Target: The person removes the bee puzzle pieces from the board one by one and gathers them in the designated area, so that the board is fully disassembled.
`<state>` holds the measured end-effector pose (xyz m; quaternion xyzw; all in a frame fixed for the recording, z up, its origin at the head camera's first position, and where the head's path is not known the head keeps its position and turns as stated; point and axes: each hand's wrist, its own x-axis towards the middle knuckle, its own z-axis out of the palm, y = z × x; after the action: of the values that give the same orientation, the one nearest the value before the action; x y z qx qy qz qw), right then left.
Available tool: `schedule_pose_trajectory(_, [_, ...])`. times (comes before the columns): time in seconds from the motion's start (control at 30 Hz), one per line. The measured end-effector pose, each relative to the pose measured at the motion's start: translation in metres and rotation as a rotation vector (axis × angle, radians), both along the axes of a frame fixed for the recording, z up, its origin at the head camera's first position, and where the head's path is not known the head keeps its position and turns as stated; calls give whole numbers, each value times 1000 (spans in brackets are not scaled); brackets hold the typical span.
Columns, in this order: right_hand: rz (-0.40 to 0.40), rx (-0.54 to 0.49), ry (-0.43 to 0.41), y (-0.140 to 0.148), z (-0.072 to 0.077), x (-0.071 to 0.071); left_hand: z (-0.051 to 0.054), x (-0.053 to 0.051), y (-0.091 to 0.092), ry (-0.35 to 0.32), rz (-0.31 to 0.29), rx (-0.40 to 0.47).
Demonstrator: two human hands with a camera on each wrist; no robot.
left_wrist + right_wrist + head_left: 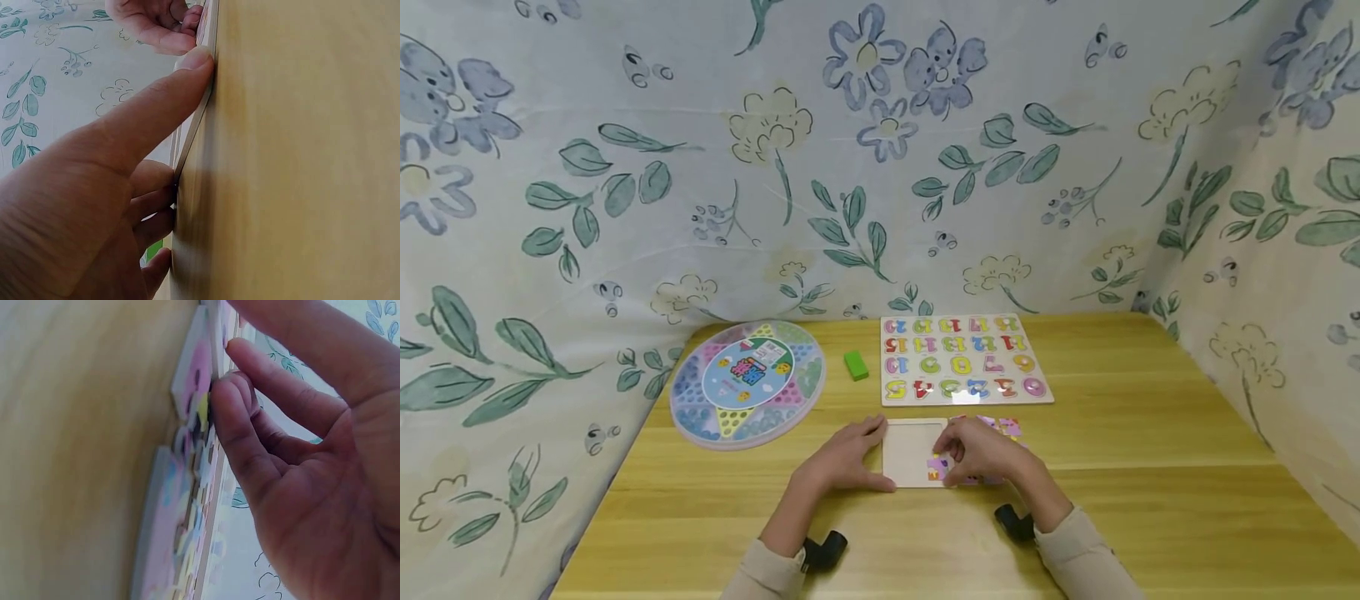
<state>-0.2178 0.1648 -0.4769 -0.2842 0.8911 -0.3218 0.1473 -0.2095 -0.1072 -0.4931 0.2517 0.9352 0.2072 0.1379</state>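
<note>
A shallow, pale puzzle tray (pixel 904 450) lies flat on the table. My left hand (pixel 846 458) holds its left side, with the thumb at the near corner and the fingers spread toward the far corner; the left wrist view shows the thumb (pixel 195 59) against the tray's edge. Over the tray's right part, my right hand (pixel 985 450) pinches a purple puzzle piece (pixel 936 467) between thumb and fingers. More jigsaw pieces (pixel 1011 427) lie just right of the tray, partly hidden under that hand. Seen from the right wrist, loose pieces (pixel 164 519) lie close together beside the fingers.
Behind the tray lies a number board (pixel 966 360) with colourful numerals. A green block (pixel 855 365) sits left of it. Farther left is a round Chinese checkers board (pixel 747 384). Floral cloth (pixel 850 167) hangs along the wooden table's (pixel 1150 500) back and sides.
</note>
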Motion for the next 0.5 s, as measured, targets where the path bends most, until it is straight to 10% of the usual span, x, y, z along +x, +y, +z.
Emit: schedule_pose_trajectory(0.5, [-31, -3, -56, -6, 3, 5, 2, 1, 1, 11, 0, -1])
